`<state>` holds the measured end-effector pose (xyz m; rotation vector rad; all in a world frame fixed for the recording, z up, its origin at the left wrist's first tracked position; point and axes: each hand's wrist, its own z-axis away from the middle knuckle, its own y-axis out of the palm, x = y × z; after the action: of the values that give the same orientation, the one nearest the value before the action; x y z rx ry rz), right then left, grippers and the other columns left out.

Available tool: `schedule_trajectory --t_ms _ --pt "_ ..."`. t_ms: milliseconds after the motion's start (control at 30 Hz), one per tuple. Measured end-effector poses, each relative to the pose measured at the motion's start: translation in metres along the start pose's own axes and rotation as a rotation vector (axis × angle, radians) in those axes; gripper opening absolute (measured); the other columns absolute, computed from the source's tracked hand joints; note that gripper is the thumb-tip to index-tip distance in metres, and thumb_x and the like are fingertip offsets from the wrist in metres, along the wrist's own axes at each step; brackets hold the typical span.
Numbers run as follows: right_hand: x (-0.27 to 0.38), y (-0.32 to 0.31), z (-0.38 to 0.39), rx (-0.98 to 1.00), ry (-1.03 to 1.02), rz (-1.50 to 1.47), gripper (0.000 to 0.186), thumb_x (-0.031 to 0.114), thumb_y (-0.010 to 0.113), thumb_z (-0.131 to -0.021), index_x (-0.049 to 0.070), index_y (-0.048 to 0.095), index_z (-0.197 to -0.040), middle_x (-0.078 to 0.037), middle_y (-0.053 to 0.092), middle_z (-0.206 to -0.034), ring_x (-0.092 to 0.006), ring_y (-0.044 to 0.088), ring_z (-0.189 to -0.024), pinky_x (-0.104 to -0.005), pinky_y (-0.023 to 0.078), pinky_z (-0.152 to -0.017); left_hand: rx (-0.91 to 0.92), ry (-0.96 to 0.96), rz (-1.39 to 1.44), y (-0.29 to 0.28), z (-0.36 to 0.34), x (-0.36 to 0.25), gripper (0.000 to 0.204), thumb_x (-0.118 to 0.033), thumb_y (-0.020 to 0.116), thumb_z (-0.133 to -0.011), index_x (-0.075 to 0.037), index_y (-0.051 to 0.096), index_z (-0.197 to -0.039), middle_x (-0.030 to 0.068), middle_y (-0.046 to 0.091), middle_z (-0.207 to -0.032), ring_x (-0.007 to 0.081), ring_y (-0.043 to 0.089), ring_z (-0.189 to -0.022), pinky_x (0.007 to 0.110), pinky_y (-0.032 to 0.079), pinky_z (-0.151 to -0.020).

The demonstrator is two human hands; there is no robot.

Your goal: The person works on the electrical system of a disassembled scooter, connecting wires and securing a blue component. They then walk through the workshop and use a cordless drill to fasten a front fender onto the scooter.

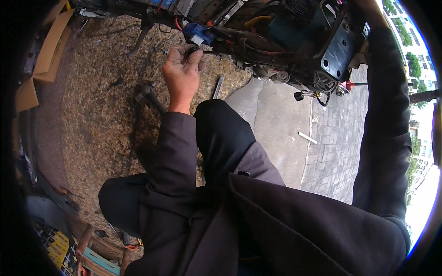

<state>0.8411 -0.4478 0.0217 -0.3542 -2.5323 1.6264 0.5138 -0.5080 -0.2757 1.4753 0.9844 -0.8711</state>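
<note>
We hold our left hand [181, 79] up beneath the stripped vehicle frame [271, 57], the fingers drawn together, thumb against fingertips, on a small dark piece [194, 48]. That piece sits just below a blue connector [198, 32], and a thin dark line runs from it rightward toward the frame's cables. Our right hand [371, 13] reaches to the upper edge, beside the far end of the frame; we cannot tell how far its fingers are open or whether they grip anything. Near our left wrist, a hammer [148, 93] lies on the speckled ground [99, 119], and a flat metal tool [218, 87] lies just beyond our knee. To the right, a white strip [307, 137] rests on the pavement [334, 152]. A cardboard box [54, 48] stands open at far left.
</note>
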Motion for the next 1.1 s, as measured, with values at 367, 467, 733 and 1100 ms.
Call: schedule_trajectory --t_ms 367,467,733,1100 --pt "0.014 -0.009 0.01 0.07 0.035 -0.033 0.024 0.021 0.058 -0.08 -0.001 0.068 -0.079 -0.011 0.066 -0.068 -0.021 0.063 -0.062 -0.0351 0.048 -0.055 0.024 0.048 0.081 0.0 0.002 0.007 0.02 -0.007 0.068 -0.087 0.001 0.055 -0.1 0.0073 0.064 -0.084 0.0132 0.062 -0.068 0.028 0.054 -0.062" --pt "0.005 -0.011 0.011 0.09 0.016 -0.097 0.023 0.02 0.057 -0.08 0.0 0.069 -0.078 -0.009 0.066 -0.068 -0.0202 0.064 -0.063 -0.0341 0.047 -0.054 -0.007 0.104 0.033 0.006 0.007 0.011 0.021 -0.007 0.068 -0.087 0.001 0.053 -0.1 0.0076 0.063 -0.085 0.0126 0.063 -0.072 0.028 0.055 -0.063" --pt "-0.057 0.014 -0.037 0.089 -0.365 0.352 0.026 0.016 0.05 -0.095 0.008 0.066 -0.113 -0.011 0.069 -0.091 -0.0156 0.066 -0.077 -0.0281 0.05 -0.072 -0.147 0.295 -0.154 0.02 0.019 0.021 0.013 0.007 0.066 -0.082 0.001 0.059 -0.091 0.0027 0.062 -0.086 0.0039 0.055 -0.07 0.018 0.045 -0.059" --pt "-0.05 -0.001 -0.028 0.192 -0.199 0.122 0.03 0.017 0.051 -0.089 0.011 0.066 -0.115 -0.017 0.068 -0.099 -0.0281 0.067 -0.089 -0.0373 0.051 -0.076 -0.178 0.39 -0.228 0.029 0.027 0.026 0.028 -0.007 0.063 -0.085 0.001 0.058 -0.111 0.012 0.056 -0.095 0.0204 0.06 -0.081 0.03 0.053 -0.068"
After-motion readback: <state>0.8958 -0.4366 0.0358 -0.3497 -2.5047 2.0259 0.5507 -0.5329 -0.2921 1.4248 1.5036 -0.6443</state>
